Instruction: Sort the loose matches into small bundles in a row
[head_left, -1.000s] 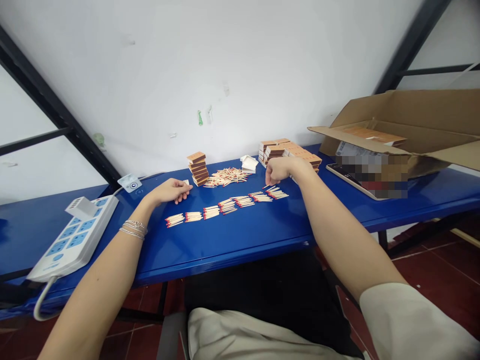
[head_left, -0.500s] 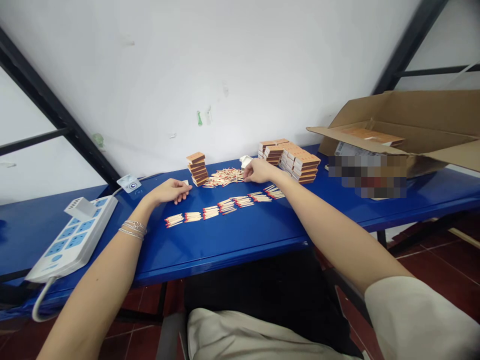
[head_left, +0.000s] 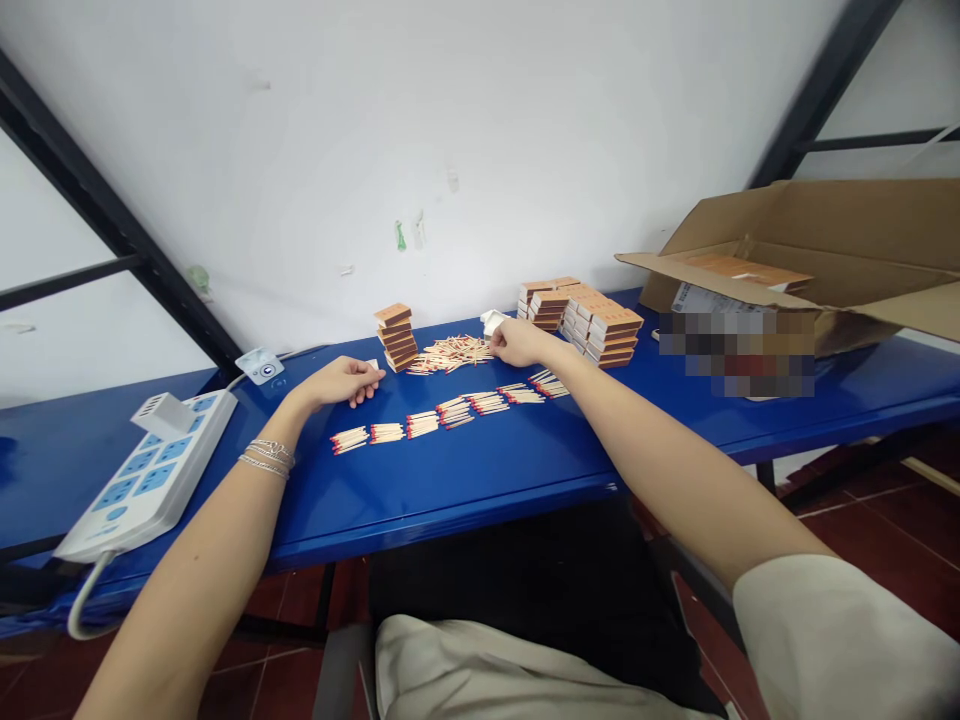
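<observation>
My right hand reaches to the right edge of a loose heap of matches, its fingertips pinched together. What lies between them is too small to make out. Just behind that hand are white matchbox trays, partly covered. My left hand rests on the blue table with its fingers curled in. A small white piece shows at its fingertips, and whether it is held is unclear. Beside this hand rises a leaning stack of matchboxes. In front of both hands runs a slanting row of small match bundles, red heads to the left.
More matchboxes are piled at the back right. An open cardboard box stands on the right. At the left lie a power strip and a white-and-blue device. The table's front edge is close to my lap.
Almost nothing differs. The view has shifted very slightly; both hands keep their places at the heap and beside the matchbox stack.
</observation>
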